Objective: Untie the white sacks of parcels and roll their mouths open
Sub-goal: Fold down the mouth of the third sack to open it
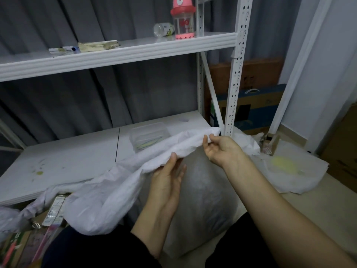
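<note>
A white woven sack (108, 200) stands in front of me with its mouth open and its rim (185, 142) rolled into a thick band. My left hand (170, 176) holds the rolled rim from below, thumb on the outside and fingers nearly straight inside. My right hand (218, 147) pinches the rim farther right, near the shelf post. Inside the mouth lies a large parcel in translucent grey wrap (204, 190). A second white sack (286, 171) lies flat on the floor to the right.
A white metal shelf unit (234, 84) stands right behind the sack; its lower board (67, 161) holds a clear plastic box (148, 136). A pink bottle (183, 18) stands on the upper shelf. Loose packets (54, 209) lie at lower left, cardboard boxes (257, 111) at the right.
</note>
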